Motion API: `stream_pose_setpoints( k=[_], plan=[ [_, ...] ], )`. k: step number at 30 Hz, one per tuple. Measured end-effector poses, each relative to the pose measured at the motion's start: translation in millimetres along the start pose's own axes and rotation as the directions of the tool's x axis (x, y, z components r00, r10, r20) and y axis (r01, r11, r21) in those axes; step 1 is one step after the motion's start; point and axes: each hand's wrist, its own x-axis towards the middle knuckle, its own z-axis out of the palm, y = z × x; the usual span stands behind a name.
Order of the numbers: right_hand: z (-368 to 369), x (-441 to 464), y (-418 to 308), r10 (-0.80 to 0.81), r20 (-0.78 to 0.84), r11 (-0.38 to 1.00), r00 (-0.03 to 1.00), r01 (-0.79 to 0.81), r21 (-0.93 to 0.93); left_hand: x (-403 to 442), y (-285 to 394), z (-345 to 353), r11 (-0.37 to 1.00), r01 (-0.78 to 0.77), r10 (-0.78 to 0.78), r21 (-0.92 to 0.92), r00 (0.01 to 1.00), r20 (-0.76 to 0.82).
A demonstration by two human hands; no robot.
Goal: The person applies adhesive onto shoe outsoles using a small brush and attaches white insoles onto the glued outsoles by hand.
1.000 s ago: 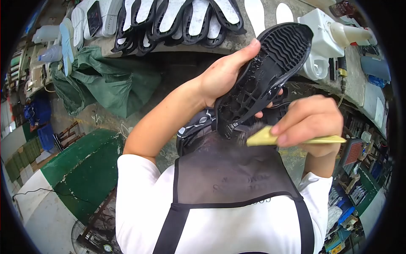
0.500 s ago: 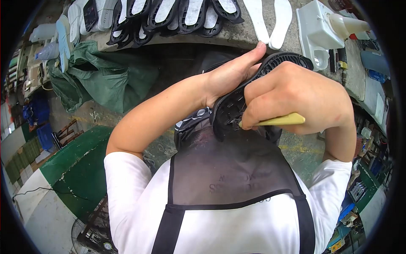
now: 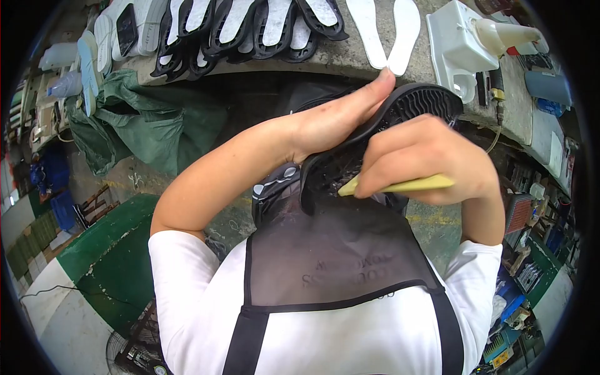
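A black shoe sole (image 3: 431, 100) with a ridged pattern is tilted above my lap, its lower end near the dark apron (image 3: 337, 250). My left hand (image 3: 340, 122) holds it by the left edge, thumb along the rim and the other fingers hidden behind. In my right hand (image 3: 425, 162) is a yellow-handled brush (image 3: 412, 184), pinched between thumb and fingers. The brush's tip touches or nearly touches the recessed lower part of the sole; its bristles are hard to make out. My right hand covers the middle of the sole.
On the concrete bench (image 3: 337, 59) lie several black soles with white insoles (image 3: 275, 25), two white insoles (image 3: 405, 34), a phone (image 3: 127, 30) and a white container (image 3: 465, 44). Green cloth (image 3: 144, 125) hangs at the left. A fan (image 3: 137, 350) stands at lower left.
The brush has come from beside the sole to its recessed lower part. The sole has tipped and lowered. Since half a second ago, both hands have shifted slightly left.
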Motion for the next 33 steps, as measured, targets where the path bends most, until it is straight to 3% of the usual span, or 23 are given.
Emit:
stream_pose_setpoints(
  k=[1,3,4,7,8,11,14,15,17,18,21,22,23,26,27,28,29,31,33],
  plan=[
    [2.1,0.6,3.0,0.013,0.081,0.999,0.997,-0.010,-0.030,-0.8,1.6,1.9,1.000,0.011,-0.011,-0.001,1.000,0.003],
    [-9.1,-4.0,-3.2,-0.003,0.061,0.995,0.998,-0.003,0.098,-5.4,5.8,7.1,1.000,0.029,-0.029,-0.008,1.000,0.001],
    [-11.7,-7.8,-5.5,0.003,-0.032,0.998,0.999,-0.001,0.063,-3.3,0.8,0.8,0.995,0.035,-0.031,0.097,0.999,-0.044],
    [-12.6,-19.1,-8.5,-0.006,-0.128,0.999,0.992,-0.001,-0.052,-10.8,12.5,2.8,1.000,0.014,-0.014,-0.004,0.997,0.070],
    [-13.5,-26.1,-13.0,-0.026,-0.123,1.000,0.992,0.023,-0.020,-6.0,2.0,-4.8,0.987,-0.022,0.024,0.162,1.000,-0.011],
    [-4.7,-38.0,-26.0,0.031,-0.364,0.996,0.931,-0.061,-0.070,-12.9,9.1,-3.2,0.996,0.047,-0.050,0.081,0.998,0.044],
    [1.3,-44.8,-20.5,0.047,-0.248,0.987,0.968,-0.084,-0.141,-22.5,18.9,1.2,0.993,0.082,-0.086,0.084,0.995,0.046],
    [0.5,-46.3,-32.7,0.083,-0.320,0.995,0.944,-0.095,-0.022,-24.1,17.9,0.0,0.993,0.068,-0.074,0.098,0.996,0.053],
    [-1.1,-47.6,-30.5,0.051,-0.436,0.982,0.898,-0.124,-0.139,-27.2,16.4,-2.5,0.991,0.041,-0.050,0.127,0.996,0.068],
    [1.5,-47.6,-23.2,0.088,-0.379,0.962,0.921,-0.176,-0.206,-29.7,18.7,-1.7,0.989,0.024,-0.037,0.149,0.996,0.087],
    [-0.3,-60.6,-31.0,0.067,-0.404,0.991,0.912,-0.109,-0.083,-35.7,20.6,-1.6,0.971,0.019,-0.036,0.239,0.997,0.067],
    [-3.8,-71.2,-27.4,-0.035,-0.511,0.989,0.859,-0.044,-0.142,-37.5,18.1,-2.8,0.974,0.025,-0.039,0.225,0.998,0.058],
    [0.3,-76.8,-28.5,-0.008,-0.702,0.996,0.712,-0.054,-0.065,-41.0,20.8,-2.5,0.986,0.070,-0.081,0.152,0.994,0.070],
    [4.0,-55.9,-8.7,-0.021,-0.835,0.833,0.549,-0.453,-0.319,-30.7,3.1,-1.0,0.995,-0.006,0.005,0.096,1.000,0.012],
    [7.7,-41.4,4.4,-0.139,-0.841,0.772,0.523,-0.475,-0.423,-25.0,-7.2,-1.5,0.997,-0.044,0.045,0.066,0.999,-0.015],
    [14.7,-35.4,18.3,-0.241,-0.802,0.681,0.546,-0.493,-0.541,-20.1,-13.6,-0.7,0.995,-0.100,0.100,0.023,0.995,-0.028],
    [26.9,-27.3,21.0,-0.260,-0.693,0.609,0.672,-0.443,-0.658,-16.8,-18.6,-0.5,0.987,-0.158,0.157,-0.019,0.987,-0.046],
    [68.0,-19.0,14.2,-0.104,-0.633,0.913,0.767,-0.178,-0.366,-19.7,-26.1,-8.7,0.973,-0.209,0.187,-0.096,0.961,-0.204],
    [52.0,-26.2,4.4,0.086,-0.599,0.994,0.796,-0.105,0.003,-31.2,-25.4,-22.8,0.942,-0.217,0.139,-0.256,0.947,-0.291]
  ],
)
